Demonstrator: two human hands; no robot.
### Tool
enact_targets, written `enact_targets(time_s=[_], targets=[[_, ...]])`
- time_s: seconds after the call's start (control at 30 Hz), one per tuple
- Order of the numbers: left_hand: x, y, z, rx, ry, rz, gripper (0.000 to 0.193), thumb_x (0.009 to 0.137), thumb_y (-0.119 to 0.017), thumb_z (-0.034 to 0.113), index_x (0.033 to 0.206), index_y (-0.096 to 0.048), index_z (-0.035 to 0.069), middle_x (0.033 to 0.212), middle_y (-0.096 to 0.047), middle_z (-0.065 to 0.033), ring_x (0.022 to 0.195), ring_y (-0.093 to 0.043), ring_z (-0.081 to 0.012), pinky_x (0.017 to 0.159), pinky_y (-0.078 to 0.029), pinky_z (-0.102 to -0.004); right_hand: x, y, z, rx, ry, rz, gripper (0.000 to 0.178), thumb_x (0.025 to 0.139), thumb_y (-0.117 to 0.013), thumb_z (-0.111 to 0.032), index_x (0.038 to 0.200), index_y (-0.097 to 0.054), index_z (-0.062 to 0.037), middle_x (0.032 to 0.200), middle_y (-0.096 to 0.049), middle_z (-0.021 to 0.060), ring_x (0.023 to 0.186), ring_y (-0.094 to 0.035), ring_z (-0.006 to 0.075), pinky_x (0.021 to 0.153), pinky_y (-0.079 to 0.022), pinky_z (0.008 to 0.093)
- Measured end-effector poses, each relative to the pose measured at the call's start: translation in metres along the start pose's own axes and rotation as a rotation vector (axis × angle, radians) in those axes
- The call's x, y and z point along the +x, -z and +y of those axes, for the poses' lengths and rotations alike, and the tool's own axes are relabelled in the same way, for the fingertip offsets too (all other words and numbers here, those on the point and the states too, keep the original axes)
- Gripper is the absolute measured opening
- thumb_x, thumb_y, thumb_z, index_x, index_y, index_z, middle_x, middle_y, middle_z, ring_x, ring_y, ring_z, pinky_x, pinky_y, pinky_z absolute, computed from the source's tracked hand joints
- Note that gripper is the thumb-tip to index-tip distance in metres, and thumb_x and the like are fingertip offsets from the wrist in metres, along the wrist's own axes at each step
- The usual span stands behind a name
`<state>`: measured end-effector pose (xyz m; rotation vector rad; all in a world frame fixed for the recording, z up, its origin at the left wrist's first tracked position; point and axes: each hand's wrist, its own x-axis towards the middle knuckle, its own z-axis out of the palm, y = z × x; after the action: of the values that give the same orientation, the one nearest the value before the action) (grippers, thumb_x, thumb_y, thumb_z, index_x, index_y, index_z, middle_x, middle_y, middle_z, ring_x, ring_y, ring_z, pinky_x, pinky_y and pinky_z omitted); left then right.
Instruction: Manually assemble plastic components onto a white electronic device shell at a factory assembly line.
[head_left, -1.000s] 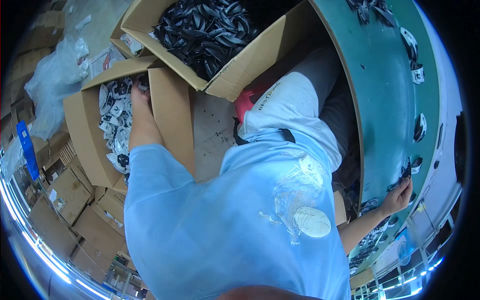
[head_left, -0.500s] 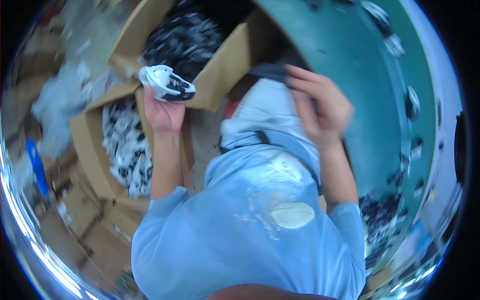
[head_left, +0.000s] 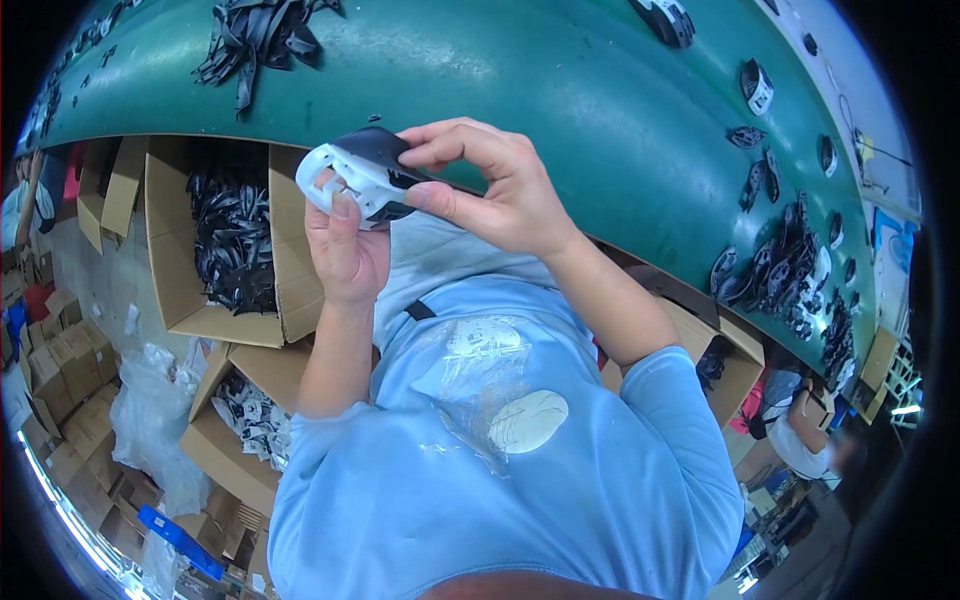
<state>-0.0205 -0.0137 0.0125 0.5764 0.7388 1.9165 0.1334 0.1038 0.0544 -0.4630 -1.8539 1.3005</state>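
My left hand grips a white plastic shell, a hollow frame with cut-outs, its thumb on the near side. A smooth black curved cover lies against the upper side of the shell. Whether the two parts are joined I cannot tell. My right hand pinches the cover's right end between thumb and fingers. Both hands are raised in front of my body, by the near edge of the green table.
Black curved parts lie piled on the table, with another heap at right. Below its edge, a cardboard box holds black parts; another box holds white ones. Plastic bags lie at left. A person is at lower right.
My right hand has come from the right to meet the white shell, bringing the black cover against it. The view has turned toward the table, and the boxes appear lower.
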Motion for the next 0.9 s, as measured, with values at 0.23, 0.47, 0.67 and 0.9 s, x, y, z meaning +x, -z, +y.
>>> enact_targets(time_s=[0.23,0.47,0.67,0.9], targets=[[-0.001,0.0,-0.002,0.054,0.12,0.009,0.054,0.107,-0.051,0.036,0.147,-0.041,0.001,0.14,-0.055,-0.0156,0.128,-0.057,-0.0271,0.107,-0.049,-0.0436,-0.001,0.019,0.006,-0.006,-0.087,-0.121,0.032,0.078,-0.085,-0.011,0.109,-0.079,-0.0049,0.113,-0.074,0.0152,0.099,-0.07,0.023,0.084,-0.055,0.0331],[0.008,-0.018,-0.01,-0.021,0.192,0.038,0.056,0.107,-0.048,0.043,0.148,-0.042,0.005,0.143,-0.054,-0.0129,0.132,-0.054,-0.0252,0.112,-0.043,-0.0441,-0.011,0.008,0.012,-0.138,-0.024,-0.067,0.036,0.078,-0.086,-0.016,0.111,-0.078,-0.0055,0.122,-0.071,0.0165,0.101,-0.067,0.026,0.086,-0.054,0.0349],[0.01,-0.043,-0.03,-0.05,0.214,0.06,0.064,0.108,-0.039,0.051,0.153,-0.031,0.007,0.154,-0.041,-0.012,0.14,-0.044,-0.0252,0.117,-0.036,-0.0454,-0.004,0.019,0.022,-0.444,0.112,0.08,0.076,0.063,-0.092,-0.037,0.125,-0.063,-0.0044,0.122,-0.071,0.0145,0.093,-0.063,0.0314,0.085,-0.053,0.0397],[0.117,-0.035,-0.021,1.577,-0.552,-0.763,0.069,0.073,-0.087,0.032,0.131,-0.062,0.005,0.129,-0.063,-0.0157,0.119,-0.052,-0.0373,0.104,-0.039,-0.0443,0.024,0.116,0.045,-0.84,0.137,-0.323,0.064,0.074,-0.085,-0.034,0.126,-0.065,-0.0053,0.124,-0.066,0.0136,0.115,-0.06,0.0316,0.099,-0.051,0.0427]])
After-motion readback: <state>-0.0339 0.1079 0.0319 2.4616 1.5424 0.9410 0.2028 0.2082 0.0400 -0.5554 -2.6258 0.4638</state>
